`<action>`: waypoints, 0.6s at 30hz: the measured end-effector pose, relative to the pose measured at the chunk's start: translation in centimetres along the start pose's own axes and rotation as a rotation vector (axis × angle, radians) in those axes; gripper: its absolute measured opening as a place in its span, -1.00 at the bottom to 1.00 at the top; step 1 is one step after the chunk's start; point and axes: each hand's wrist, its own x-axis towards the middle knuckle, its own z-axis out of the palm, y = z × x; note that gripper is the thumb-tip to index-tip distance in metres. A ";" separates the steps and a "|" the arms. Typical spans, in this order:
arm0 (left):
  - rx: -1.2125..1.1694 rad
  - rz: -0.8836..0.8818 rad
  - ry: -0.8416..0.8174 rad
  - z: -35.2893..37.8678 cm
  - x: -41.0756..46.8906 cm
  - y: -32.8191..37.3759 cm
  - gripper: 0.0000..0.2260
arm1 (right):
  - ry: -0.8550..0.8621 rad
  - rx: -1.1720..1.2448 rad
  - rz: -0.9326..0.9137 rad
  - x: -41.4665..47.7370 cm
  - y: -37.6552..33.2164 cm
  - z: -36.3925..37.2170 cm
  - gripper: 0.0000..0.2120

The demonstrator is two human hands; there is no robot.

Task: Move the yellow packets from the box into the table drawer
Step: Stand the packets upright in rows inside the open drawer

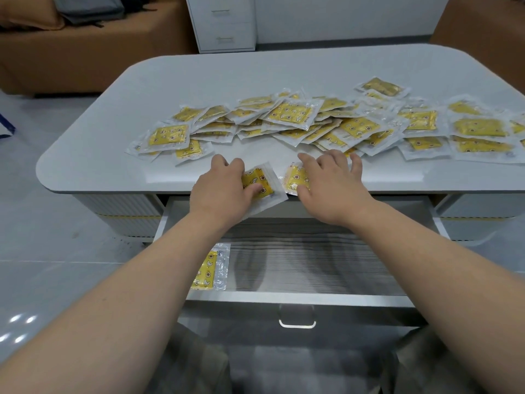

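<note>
The left hand [224, 189] pinches one yellow plastic-sealed packet [262, 186] at the white surface [113, 155] edge, directly above the open drawer [312, 263], while the right hand [329, 183] lies spread over another [295, 179].

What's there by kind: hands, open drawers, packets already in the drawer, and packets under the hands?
Hands: 2, left hand, right hand
Open drawer: 1
Packet in drawer: 1
Packets under hands: 2, left packet, right packet
Total: 6
</note>
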 end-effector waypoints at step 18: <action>-0.365 -0.113 -0.402 -1.3 0.2 -2.9 -0.84 | 0.035 0.498 0.097 -0.5 -1.8 -2.8 -0.60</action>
